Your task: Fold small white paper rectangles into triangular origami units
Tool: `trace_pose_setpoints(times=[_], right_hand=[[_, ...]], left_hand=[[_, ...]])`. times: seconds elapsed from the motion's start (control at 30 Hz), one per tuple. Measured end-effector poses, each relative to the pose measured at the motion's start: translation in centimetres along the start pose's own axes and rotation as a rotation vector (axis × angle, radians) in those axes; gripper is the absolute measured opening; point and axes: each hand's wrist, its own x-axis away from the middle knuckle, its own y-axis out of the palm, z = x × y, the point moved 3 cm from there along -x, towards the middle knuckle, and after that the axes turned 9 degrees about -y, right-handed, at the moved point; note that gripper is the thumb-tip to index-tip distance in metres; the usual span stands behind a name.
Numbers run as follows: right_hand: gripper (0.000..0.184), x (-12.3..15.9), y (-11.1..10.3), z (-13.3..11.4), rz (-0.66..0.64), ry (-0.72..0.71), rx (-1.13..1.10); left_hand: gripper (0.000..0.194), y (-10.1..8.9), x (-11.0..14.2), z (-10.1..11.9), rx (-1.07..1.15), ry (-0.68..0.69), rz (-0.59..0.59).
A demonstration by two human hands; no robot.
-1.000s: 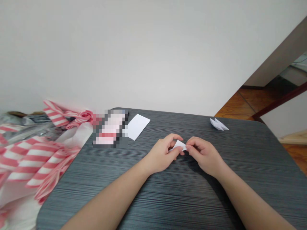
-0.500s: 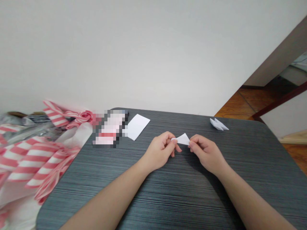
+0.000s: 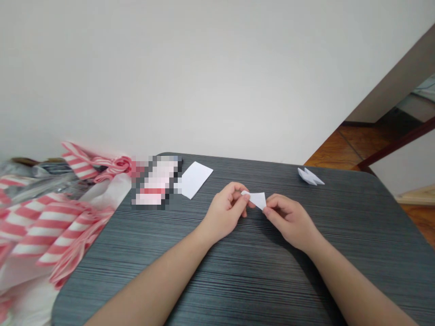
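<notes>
A small folded piece of white paper (image 3: pixel 257 199) is held between my hands, above the middle of the dark table (image 3: pixel 217 280). My left hand (image 3: pixel 228 206) pinches its narrow left end between thumb and fingers. At the lower right corner, the thumb and forefinger of my right hand (image 3: pixel 288 219) grip the wider end. A flat white paper rectangle (image 3: pixel 197 179) lies beyond my left hand. To the far right, near the back edge, rests a folded paper shape with pointed ends (image 3: pixel 310 176).
A blurred-out, phone-like object (image 3: pixel 157 181) lies at the table's back left. Red-and-white striped cloth (image 3: pixel 64 222) and plastic bags are heaped beyond the left edge. A pale wall (image 3: pixel 217 81) stands behind the table, and wooden floor (image 3: pixel 331 147) shows at right.
The folded paper has tilted, its right end turning downward. My right hand has moved slightly left and down, while my left hand has shifted a little up and left.
</notes>
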Motion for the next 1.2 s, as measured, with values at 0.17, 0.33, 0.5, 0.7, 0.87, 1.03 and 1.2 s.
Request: trace_pose_setpoints(times=[0.17, 0.33, 0.5, 0.7, 0.87, 1.03, 1.2], right_hand=[[0.018, 0.1, -0.4, 0.7, 0.159, 0.058, 0.124], [0.011, -0.3, -0.2, 0.3, 0.154, -0.065, 0.166], [0.013, -0.2, 0.4, -0.2, 0.042, -0.154, 0.175], [0.025, -0.1, 0.6, -0.6, -0.028, -0.268, 0.175], [0.020, 0.0, 0.4, -0.7, -0.017, -0.256, 0.186], [0.019, 0.5, 0.0, 0.8, 0.199, -0.029, 0.067], [0.030, 0.7, 0.3, 1.7, 0.217, 0.052, -0.068]], left_hand=[[0.022, -0.3, 0.1, -0.1, -0.006, 0.054, 0.075], [0.034, 0.0, 0.6, 0.3, -0.310, 0.103, -0.043], [0.040, 0.0, 0.6, 0.4, -0.370, 0.136, -0.067], [0.029, 0.0, 0.6, 0.7, -0.308, 0.094, -0.089], [0.023, -0.1, 0.5, 0.9, -0.231, 0.040, -0.025], [0.025, 0.0, 0.4, 1.1, -0.038, -0.034, -0.065], [0.026, 0.0, 0.5, 1.0, 0.011, -0.016, -0.168]])
